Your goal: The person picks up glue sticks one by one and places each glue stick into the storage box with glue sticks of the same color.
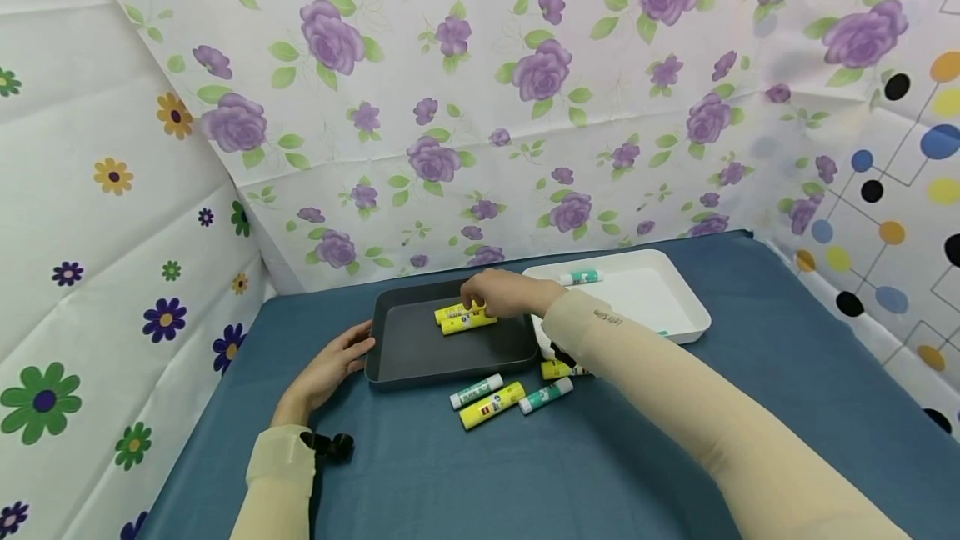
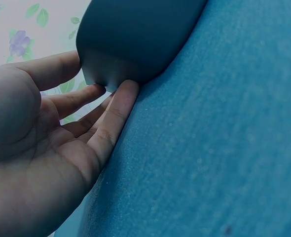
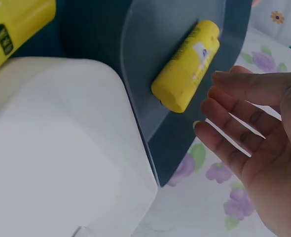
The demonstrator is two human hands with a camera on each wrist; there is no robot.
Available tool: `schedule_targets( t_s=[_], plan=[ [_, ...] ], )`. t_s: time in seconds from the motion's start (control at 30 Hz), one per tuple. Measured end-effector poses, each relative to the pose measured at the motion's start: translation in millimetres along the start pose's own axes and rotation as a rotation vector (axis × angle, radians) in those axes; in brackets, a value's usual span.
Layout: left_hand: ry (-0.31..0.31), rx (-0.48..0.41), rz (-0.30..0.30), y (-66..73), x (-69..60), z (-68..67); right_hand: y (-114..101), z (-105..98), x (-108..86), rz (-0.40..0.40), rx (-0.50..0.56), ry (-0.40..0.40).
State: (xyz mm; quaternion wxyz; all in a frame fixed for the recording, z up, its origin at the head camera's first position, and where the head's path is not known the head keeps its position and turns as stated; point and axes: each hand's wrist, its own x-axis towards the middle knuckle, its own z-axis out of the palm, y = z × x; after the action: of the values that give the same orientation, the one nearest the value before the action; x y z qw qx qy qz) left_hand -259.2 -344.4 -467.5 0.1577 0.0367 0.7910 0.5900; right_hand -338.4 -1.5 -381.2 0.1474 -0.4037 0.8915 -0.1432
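Observation:
Two yellow glue sticks (image 1: 468,322) lie side by side in the dark grey tray (image 1: 420,365). Over them is my right hand (image 1: 506,292). The right wrist view shows that hand (image 3: 254,113) with fingers extended and apart, holding nothing, beside a yellow stick (image 3: 186,66) in the tray (image 3: 140,59); only one stick is visible inside there. My left hand (image 1: 333,369) touches the tray's left side. In the left wrist view, its fingertips (image 2: 128,89) rest at the lower edge of the tray's outer wall (image 2: 130,39), fingers fairly straight.
A white tray (image 1: 652,298) touches the grey tray's right side and holds a green-and-white stick (image 1: 581,277). In front lie green-and-white sticks (image 1: 477,391) (image 1: 546,396) and yellow sticks (image 1: 492,406) (image 1: 558,370). Flowered sheets hang behind the blue cloth (image 1: 420,473).

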Motion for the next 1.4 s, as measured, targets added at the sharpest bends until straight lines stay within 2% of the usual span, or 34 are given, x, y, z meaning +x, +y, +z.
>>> schedule_targets(
  t_s=[0.33,0.67,1.0,1.4],
  plan=[
    [-0.004,0.002,0.000,0.2,0.5,-0.4,3,-15,-18.8,-0.119,0.072,0.002],
    [-0.006,0.007,-0.005,0.4,0.5,-0.1,-4,-20,-42.9,-0.102,0.159,0.002],
    [-0.009,0.007,-0.002,0.7,0.8,0.1,-7,-11,-79.0,-0.122,0.187,0.041],
    [-0.008,0.024,0.002,1.7,0.1,-0.3,7,10,-129.8,-0.090,0.350,0.046]
  ],
)
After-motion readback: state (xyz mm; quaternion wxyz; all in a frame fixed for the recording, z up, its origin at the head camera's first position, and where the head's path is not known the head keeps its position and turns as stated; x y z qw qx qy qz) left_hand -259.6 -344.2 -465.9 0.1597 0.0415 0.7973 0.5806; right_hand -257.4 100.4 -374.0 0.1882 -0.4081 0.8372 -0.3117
